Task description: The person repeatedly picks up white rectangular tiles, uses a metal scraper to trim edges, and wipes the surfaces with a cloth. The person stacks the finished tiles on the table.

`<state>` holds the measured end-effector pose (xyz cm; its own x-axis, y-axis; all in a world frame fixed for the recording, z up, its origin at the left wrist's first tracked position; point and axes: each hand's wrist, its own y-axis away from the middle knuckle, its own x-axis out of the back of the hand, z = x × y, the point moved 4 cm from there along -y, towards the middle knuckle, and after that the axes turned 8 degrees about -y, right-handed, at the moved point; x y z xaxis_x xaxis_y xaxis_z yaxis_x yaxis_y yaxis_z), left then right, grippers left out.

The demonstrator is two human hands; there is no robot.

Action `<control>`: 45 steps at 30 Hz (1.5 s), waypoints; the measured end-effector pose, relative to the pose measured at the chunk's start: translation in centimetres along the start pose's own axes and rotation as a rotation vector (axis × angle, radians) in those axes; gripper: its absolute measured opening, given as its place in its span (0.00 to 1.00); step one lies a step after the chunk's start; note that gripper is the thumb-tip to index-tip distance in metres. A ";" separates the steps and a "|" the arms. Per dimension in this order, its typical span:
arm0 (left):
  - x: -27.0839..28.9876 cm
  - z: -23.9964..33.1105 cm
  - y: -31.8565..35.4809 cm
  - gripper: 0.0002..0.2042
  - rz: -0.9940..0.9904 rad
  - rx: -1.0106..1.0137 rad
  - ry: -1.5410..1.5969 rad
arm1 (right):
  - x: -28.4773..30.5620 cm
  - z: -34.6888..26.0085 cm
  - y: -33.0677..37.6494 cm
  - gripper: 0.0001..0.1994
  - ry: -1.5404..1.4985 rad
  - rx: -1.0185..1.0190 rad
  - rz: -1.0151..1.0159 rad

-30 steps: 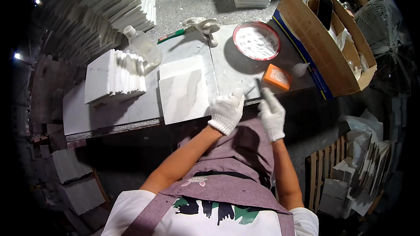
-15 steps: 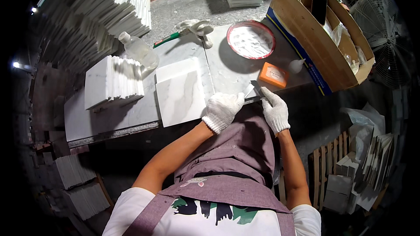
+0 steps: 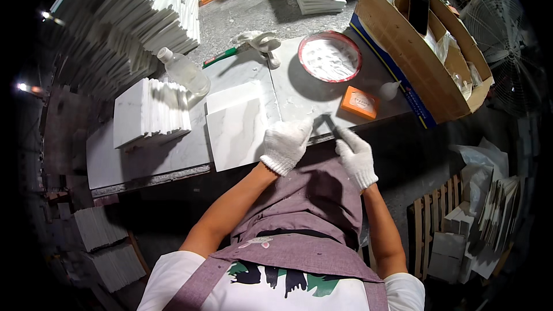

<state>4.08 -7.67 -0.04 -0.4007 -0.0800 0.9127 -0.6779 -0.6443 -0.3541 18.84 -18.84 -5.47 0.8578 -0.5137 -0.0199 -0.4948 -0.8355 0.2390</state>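
Note:
Both my hands wear white knitted gloves and work close together at the table's front edge. My right hand (image 3: 355, 158) grips a dark, flat-bladed scraper (image 3: 327, 121), its blade pointing forward and left over the table edge. Curled closed beside the tile, my left hand (image 3: 285, 147) has its fingertips near the blade; what it holds, if anything, I cannot make out. Just left of that hand lies a white marble tile with grey veins (image 3: 233, 132), overlapping another pale tile (image 3: 233, 97). Ahead stands a red-rimmed bowl (image 3: 302, 63) of white paste.
An orange box (image 3: 360, 102) and a small white nozzle-tipped bottle (image 3: 389, 90) sit right of the bowl. Beyond is a cardboard box (image 3: 415, 52) with a phone (image 3: 419, 11). At left are a clear bottle (image 3: 187, 74), stacked tiles (image 3: 152, 109) and a green-handled tool (image 3: 220, 57).
My left hand has shifted left and slightly toward me. The right hand has moved a little left and nearer with the scraper. A small white patch by the left fingertips no longer shows.

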 end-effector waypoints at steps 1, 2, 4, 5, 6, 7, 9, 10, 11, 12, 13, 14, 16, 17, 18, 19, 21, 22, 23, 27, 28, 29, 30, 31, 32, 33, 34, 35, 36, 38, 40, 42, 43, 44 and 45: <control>0.8 -0.3 -0.1 0.10 0.102 0.046 0.032 | 0.4 -0.1 -0.1 0.20 -0.180 -0.096 0.011; 1.6 -0.3 -0.1 0.10 0.207 0.022 0.071 | 0.3 -1.0 0.1 0.23 -0.289 -0.110 0.083; 3.4 -0.2 0.0 0.10 0.416 -0.028 0.151 | 0.5 -1.5 0.4 0.26 -0.268 -0.096 0.114; 3.9 0.2 0.2 0.10 0.413 -0.077 0.234 | 0.4 -1.6 0.4 0.27 -0.301 -0.103 0.109; 4.3 0.9 0.3 0.10 0.344 -0.136 0.277 | 0.1 -1.7 0.4 0.27 -0.334 -0.109 0.103; 4.8 1.8 0.5 0.10 0.275 -0.195 0.318 | -0.1 -1.8 0.4 0.28 -0.367 -0.115 0.097; 4.3 2.8 1.3 0.10 0.146 -0.270 0.278 | -0.8 -2.7 0.6 0.29 -0.491 -0.102 0.121; 3.8 2.3 1.3 0.09 0.162 -0.245 0.240 | -0.9 -3.1 0.7 0.30 -0.554 -0.095 0.133; 3.1 1.7 1.0 0.08 0.176 -0.222 0.209 | -0.7 -3.3 0.7 0.30 -0.529 -0.099 0.110; 2.6 1.1 0.6 0.08 0.189 -0.199 0.179 | -0.7 -3.3 0.8 0.30 -0.535 -0.099 0.119; 2.5 0.5 0.3 0.07 0.243 -0.173 0.111 | -0.6 -3.4 0.9 0.30 -0.541 -0.100 0.127; 2.4 -0.2 -0.2 0.09 0.268 -0.146 0.058 | -0.5 -3.6 1.0 0.30 -0.548 -0.099 0.133; 2.3 -1.5 -0.8 0.10 0.298 -0.130 0.102 | -0.3 -4.0 1.4 0.29 -0.516 -0.099 0.133; 2.4 -1.8 -1.3 0.10 0.316 -0.100 0.117 | -0.3 -4.0 1.5 0.29 -0.501 -0.100 0.133; 2.6 -2.1 -1.8 0.10 0.333 -0.070 0.132 | -0.3 -3.9 1.5 0.29 -0.511 -0.087 0.132; 2.9 -2.3 -2.3 0.09 0.350 -0.040 0.148 | -0.3 -3.7 1.5 0.28 -0.520 -0.075 0.131; 3.3 -3.0 -3.8 0.09 0.277 0.067 0.152 | -0.3 -3.8 1.5 0.27 -0.512 -0.070 0.137; 3.6 -3.3 -4.6 0.09 0.240 0.120 0.154 | -0.5 -4.0 1.7 0.27 -0.496 -0.077 0.145; 4.2 -3.5 -5.7 0.08 0.166 0.173 0.109 | -0.6 -4.2 1.8 0.26 -0.478 -0.085 0.147; 4.3 -5.5 -10.2 0.12 -0.059 0.183 -0.076 | -0.5 -3.8 2.0 0.25 -0.493 -0.109 0.153; 4.1 -5.8 -11.2 0.12 -0.108 0.191 -0.127 | -0.5 -3.6 2.1 0.25 -0.499 -0.113 0.148; 3.7 -6.0 -12.1 0.13 -0.156 0.198 -0.175 | -0.4 -3.3 2.1 0.24 -0.503 -0.119 0.145; 3.3 -6.0 -13.0 0.13 -0.206 0.203 -0.223 | -0.3 -2.9 2.2 0.24 -0.507 -0.124 0.143; 2.5 -6.1 -13.8 0.13 -0.269 0.188 -0.264 | -0.2 -2.6 2.2 0.23 -0.520 -0.103 0.134; 1.7 -6.2 -14.2 0.14 -0.317 0.189 -0.281 | -0.1 -2.3 2.2 0.24 -0.515 -0.096 0.130; 0.9 -6.2 -14.5 0.14 -0.365 0.192 -0.298 | -0.2 -2.2 2.3 0.24 -0.511 -0.089 0.125; 0.4 -6.4 -14.5 0.14 -0.412 0.195 -0.315 | -0.2 -2.2 2.3 0.25 -0.507 -0.082 0.118; 0.3 -6.1 -14.7 0.16 -0.450 0.216 -0.293 | 0.0 -2.3 2.3 0.24 -0.506 -0.088 0.112; 0.6 -6.0 -14.6 0.17 -0.466 0.266 -0.272 | 0.2 -2.6 2.4 0.24 -0.485 -0.091 0.118; 1.7 -6.0 -13.9 0.20 -0.499 0.374 -0.234 | 0.3 -3.1 2.7 0.23 -0.446 -0.100 0.125; 2.7 -6.8 -13.1 0.19 -0.298 0.388 -0.175 | 0.5 -3.2 2.6 0.22 -0.411 -0.098 0.154; 5.7 -6.8 -10.6 0.15 0.015 0.310 0.066 | 0.9 -3.2 2.1 0.21 -0.363 -0.096 0.184; 6.7 -6.7 -9.2 0.11 0.191 0.240 0.172 | 1.2 -3.3 1.9 0.20 -0.368 -0.095 0.165; 7.9 -6.4 -7.3 0.08 0.369 0.167 0.271 | 1.2 -3.7 1.4 0.19 -0.383 -0.079 0.161; 8.2 -6.5 -5.3 0.09 0.246 0.286 0.182 | 1.4 -4.7 0.9 0.18 -0.367 -0.049 0.165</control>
<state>0.37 -0.02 7.99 -0.6490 -0.1393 0.7479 -0.3596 -0.8101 -0.4630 20.24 -19.38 -0.75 0.6563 -0.6832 -0.3201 -0.6070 -0.7302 0.3138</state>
